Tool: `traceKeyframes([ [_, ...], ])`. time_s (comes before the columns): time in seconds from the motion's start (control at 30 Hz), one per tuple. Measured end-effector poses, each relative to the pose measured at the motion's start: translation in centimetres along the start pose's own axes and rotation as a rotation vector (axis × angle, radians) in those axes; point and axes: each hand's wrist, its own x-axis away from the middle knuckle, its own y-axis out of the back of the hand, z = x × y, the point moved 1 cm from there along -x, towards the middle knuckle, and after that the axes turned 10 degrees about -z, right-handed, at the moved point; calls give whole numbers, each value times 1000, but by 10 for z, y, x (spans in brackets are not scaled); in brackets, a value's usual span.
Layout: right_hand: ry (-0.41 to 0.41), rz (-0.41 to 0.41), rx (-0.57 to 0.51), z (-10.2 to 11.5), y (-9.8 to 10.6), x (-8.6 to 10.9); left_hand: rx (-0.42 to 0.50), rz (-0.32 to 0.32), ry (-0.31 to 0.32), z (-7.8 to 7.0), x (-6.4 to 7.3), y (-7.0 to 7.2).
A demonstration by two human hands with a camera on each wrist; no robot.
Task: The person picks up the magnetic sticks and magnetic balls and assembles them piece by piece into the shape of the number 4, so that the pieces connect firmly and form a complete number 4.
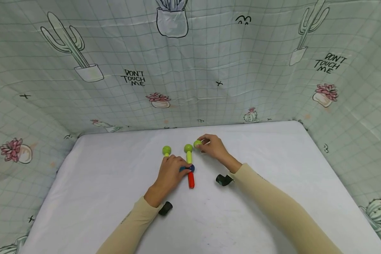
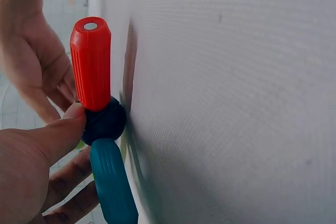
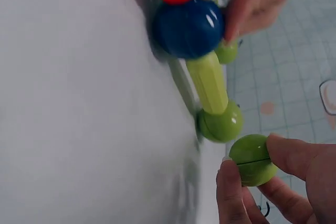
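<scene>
Near the middle of the table stands a joined toy shape of magnetic balls and rods. My left hand [image 1: 169, 173] pinches its dark blue ball [image 2: 105, 121], thumb against the ball's side. A red rod [image 1: 191, 180] points from that ball toward me, a teal rod [image 2: 113, 182] runs left under the fingers, and a yellow-green rod [image 1: 189, 157] leads away to a green ball [image 1: 188, 148]. Another green ball [image 1: 166, 150] sits beyond my left fingers, its rod partly hidden. My right hand [image 1: 214, 146] holds a loose green ball [image 3: 252, 160] between thumb and fingertips, just right of the joined one.
A white cloth-covered table [image 1: 260, 215] lies under everything. Patterned fabric [image 1: 190, 63] with cactus drawings hangs behind and along both sides. Black wrist-worn devices [image 1: 223, 180] show below each wrist, close over the tabletop.
</scene>
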Motion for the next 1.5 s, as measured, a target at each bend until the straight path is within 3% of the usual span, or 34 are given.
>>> traceKeyframes([
  [0.23,28,40,-43,-1,5,32,0,-6,-1,1,1,0],
  [0.67,31,84,-68,-13,9,74,-2,-27,-20,2,1,0],
  [1.07,6,205,-154,-25,6,110,12,-30,-4,2,5,-2],
  [1.5,14,301,-204,-22,-1,132,33,-35,-9,5,4,-4],
])
